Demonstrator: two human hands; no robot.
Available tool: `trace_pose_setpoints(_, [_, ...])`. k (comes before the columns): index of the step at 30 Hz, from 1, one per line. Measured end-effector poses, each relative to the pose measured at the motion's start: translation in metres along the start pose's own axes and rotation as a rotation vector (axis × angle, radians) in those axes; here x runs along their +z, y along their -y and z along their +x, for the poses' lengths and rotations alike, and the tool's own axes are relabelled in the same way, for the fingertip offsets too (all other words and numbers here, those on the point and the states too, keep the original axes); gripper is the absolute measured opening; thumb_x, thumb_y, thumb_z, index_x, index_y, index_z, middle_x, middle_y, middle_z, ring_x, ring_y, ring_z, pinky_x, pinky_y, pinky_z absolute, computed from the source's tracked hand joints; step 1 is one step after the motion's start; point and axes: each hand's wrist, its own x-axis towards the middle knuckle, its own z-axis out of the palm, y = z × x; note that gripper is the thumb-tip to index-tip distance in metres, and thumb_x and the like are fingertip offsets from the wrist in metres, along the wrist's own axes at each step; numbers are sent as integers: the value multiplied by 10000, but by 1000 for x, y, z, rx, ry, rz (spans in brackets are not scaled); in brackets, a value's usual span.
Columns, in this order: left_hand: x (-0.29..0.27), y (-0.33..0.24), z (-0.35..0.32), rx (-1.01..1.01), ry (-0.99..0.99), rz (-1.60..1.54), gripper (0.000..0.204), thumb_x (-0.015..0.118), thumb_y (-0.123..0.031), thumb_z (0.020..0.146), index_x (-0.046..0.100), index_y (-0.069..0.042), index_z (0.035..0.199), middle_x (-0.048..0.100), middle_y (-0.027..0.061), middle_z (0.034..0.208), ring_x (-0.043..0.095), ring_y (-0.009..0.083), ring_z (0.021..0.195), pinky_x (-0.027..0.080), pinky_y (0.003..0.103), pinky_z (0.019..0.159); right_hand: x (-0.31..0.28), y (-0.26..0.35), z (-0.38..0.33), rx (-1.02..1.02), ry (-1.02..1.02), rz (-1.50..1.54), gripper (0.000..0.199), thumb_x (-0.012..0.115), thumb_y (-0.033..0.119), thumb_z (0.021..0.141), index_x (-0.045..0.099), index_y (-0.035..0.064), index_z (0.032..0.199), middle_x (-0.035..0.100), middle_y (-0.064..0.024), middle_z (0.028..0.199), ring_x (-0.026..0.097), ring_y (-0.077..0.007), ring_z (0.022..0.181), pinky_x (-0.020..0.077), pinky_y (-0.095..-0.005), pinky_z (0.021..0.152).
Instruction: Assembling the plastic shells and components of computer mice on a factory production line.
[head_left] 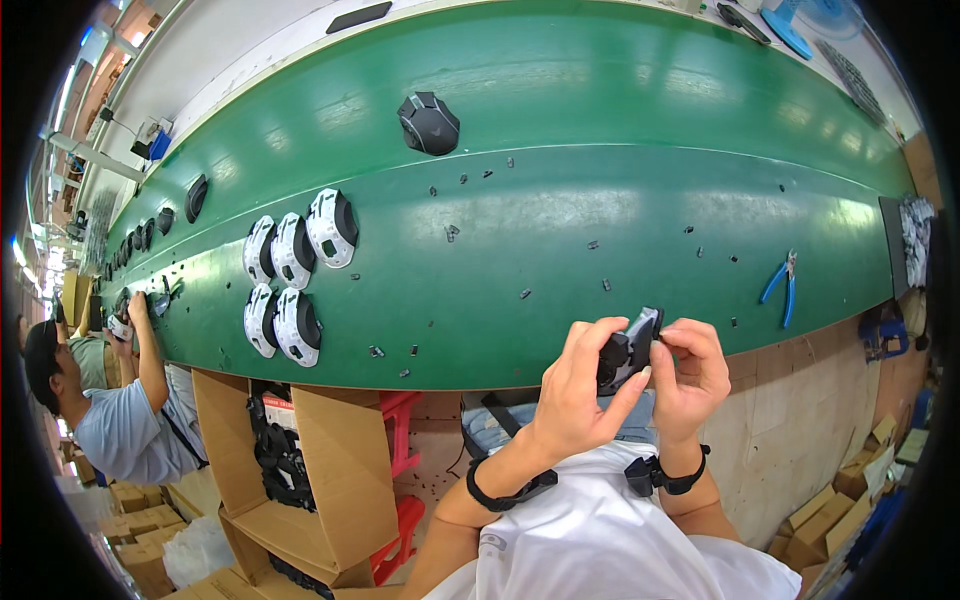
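Just past the table's near edge, my left hand (580, 390) grips a dark mouse shell (628, 352) with a grey inner face, fingers on its far side and thumb on the near side. My right hand (690, 375) is closed with thumb and index finger pinched at the shell's right edge; any small piece between those fingertips is hidden. To the right on the green table (560, 350) lie blue-handled cutting pliers (780, 290). Small black plastic bits (525, 293) are scattered around. Several white-and-black mouse shells (292, 250) stand grouped to the left.
A complete black mouse (429, 124) sits farther back. Below the table's left part is an open carton (350, 470) of black parts, beside a red stool (400, 530). A co-worker (130, 400) handles a part at far left. Cartons (820, 530) lie at lower right.
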Motion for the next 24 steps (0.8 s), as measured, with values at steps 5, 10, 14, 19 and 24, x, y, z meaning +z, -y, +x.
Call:
trace_pose_setpoints(5, [5, 10, -11, -74, -11, -100, 514, 659, -96, 840, 395, 33, 1261, 514, 141, 1069, 540, 173, 871, 451, 276, 765, 0, 2, 3, 107, 35, 118, 238, 678, -40, 775, 611, -29, 1004, 577, -111, 1003, 558, -166, 853, 471, -274, 741])
trace_pose_setpoints(10, [7, 7, -7, -193, -116, -419, 444, 612, -99, 882, 411, 24, 1258, 559, 128, 1055, 560, 168, 916, 452, 288, 828, -10, -8, 5, 433, 323, 489, 630, 778, 183, 761, 464, -18, 1269, 551, -115, 1166, 553, -183, 1044, 437, -317, 914])
trace_pose_setpoints(14, [0, 3, -7, -257, -2, -582, 449, 608, -98, 881, 409, 25, 1264, 545, 99, 1091, 536, 153, 967, 437, 276, 863, -19, 10, 10, 579, 364, 622, 721, 807, 167, 739, 411, -21, 1312, 554, -112, 1201, 556, -182, 1099, 436, -326, 954])
trace_pose_setpoints(19, [-20, -5, -14, -362, -77, -488, 486, 609, -87, 846, 398, 31, 1268, 501, 102, 1150, 500, 178, 1066, 398, 327, 956, -8, 9, -6, 580, 490, 355, 503, 781, 164, 780, 546, -36, 1177, 645, -83, 1015, 593, -120, 952, 489, -295, 852])
trace_pose_setpoints(24, [-23, 6, -2, -393, -3, -557, 433, 648, -110, 828, 446, 29, 1185, 533, 63, 1023, 514, 128, 914, 419, 274, 838, -7, 14, -1, 454, 439, 275, 496, 765, 192, 802, 556, -42, 1185, 662, -127, 1032, 621, -154, 935, 489, -294, 841])
